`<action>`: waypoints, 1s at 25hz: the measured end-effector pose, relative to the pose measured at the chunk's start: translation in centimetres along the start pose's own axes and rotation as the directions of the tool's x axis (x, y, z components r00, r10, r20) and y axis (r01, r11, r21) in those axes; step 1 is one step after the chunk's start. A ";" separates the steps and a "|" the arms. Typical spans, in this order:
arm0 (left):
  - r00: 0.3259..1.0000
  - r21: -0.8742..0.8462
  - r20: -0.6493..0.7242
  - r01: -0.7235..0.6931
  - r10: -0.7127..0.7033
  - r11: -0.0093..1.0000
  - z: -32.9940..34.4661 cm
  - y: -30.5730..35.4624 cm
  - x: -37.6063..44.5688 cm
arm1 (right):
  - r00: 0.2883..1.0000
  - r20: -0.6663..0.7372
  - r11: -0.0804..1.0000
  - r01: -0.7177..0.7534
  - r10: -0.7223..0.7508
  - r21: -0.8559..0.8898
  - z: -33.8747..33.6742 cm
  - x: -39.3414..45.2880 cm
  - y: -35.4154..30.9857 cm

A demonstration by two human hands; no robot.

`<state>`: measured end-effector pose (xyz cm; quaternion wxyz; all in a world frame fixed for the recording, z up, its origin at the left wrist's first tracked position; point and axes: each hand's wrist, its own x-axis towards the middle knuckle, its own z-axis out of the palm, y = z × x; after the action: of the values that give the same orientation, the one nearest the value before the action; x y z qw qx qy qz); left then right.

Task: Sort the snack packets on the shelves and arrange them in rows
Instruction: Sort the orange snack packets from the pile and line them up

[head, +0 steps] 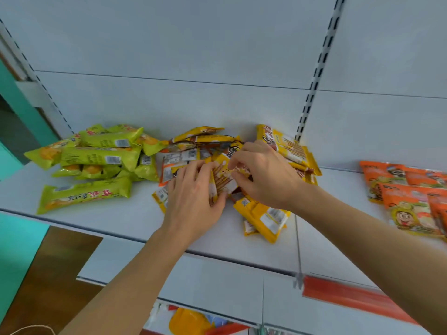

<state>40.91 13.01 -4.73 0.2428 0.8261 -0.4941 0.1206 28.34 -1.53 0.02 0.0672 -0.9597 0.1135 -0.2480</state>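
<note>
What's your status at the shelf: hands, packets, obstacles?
Both hands gripping one yellow packet. Yellow pile unsorted. Green pile left, orange packets right.

1. My left hand [193,192] reaches forward, back upward, fingers spread and bent down, thumb tucked inward.
2. My right hand [262,175] sits just beside it, fingers curled in a pinch.
3. Both my forearms are bare, angling in from below.

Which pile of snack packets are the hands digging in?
The yellow packets in the middle of the shelf. Both the left hand and the right hand are on them; the green packets and orange packets lie untouched at the sides.
</note>
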 end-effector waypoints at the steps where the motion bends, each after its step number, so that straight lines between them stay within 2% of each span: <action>1: 0.999 -0.008 -0.029 0.016 -0.016 1.000 -0.2 -1.0 -0.2 | 1.000 -0.011 1.000 0.013 -0.013 -0.021 0.7 0.9 -0.7; 3: 0.997 -0.039 -0.053 0.056 -0.058 0.998 -0.7 -3.0 -0.7 | 1.000 -0.011 0.998 0.015 -0.015 -0.057 2.1 3.1 -2.2; 5: 0.998 -0.049 -0.017 0.068 -0.069 0.997 -1.1 -4.6 -1.1 | 0.997 0.070 0.990 -0.020 0.030 -0.137 3.5 5.2 -3.6; 8: 0.995 -0.059 0.017 0.096 -0.095 0.994 -1.6 -7.4 -1.4 | 0.956 0.171 0.953 -0.196 0.238 -0.232 5.4 8.4 -5.7; 10: 0.994 -0.074 0.008 0.112 -0.112 0.991 -2.0 -9.0 -1.9 | 0.918 0.156 0.909 -0.314 0.364 -0.275 6.4 9.8 -6.7; 12: 0.993 -0.074 0.003 0.114 -0.114 0.991 -2.1 -9.7 -2.4 | 0.893 0.137 0.882 -0.383 0.430 -0.273 7.1 10.6 -7.2; 14: 0.993 -0.080 0.014 0.115 -0.114 0.990 -2.1 -9.8 -2.8 | 0.891 0.068 0.890 -0.437 0.448 -0.133 7.6 10.8 -7.0; 16: 0.994 -0.089 0.022 0.105 -0.103 0.991 -2.0 -9.6 -2.9 | 0.875 -0.026 0.871 -0.479 0.484 0.112 7.2 10.5 -6.5; 19: 0.995 -0.099 0.026 0.098 -0.096 0.990 -1.7 -9.5 -2.6 | 0.794 -0.153 0.768 -0.490 0.588 0.411 5.5 9.6 -6.0; 22: 0.996 -0.156 0.016 0.084 -0.083 0.984 -1.7 -8.7 -1.7 | 0.718 -0.255 0.711 -0.450 0.648 0.541 3.8 7.3 -5.5; 25: 0.998 -0.148 -0.057 -0.012 0.004 0.989 -1.7 -6.7 -1.0 | 0.672 -0.429 0.761 -0.327 0.604 0.560 2.8 3.6 -6.3</action>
<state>46.40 17.24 -5.63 0.3167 0.8001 -0.4979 0.1080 33.92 3.82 0.42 0.3051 -0.7292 0.3179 -0.5236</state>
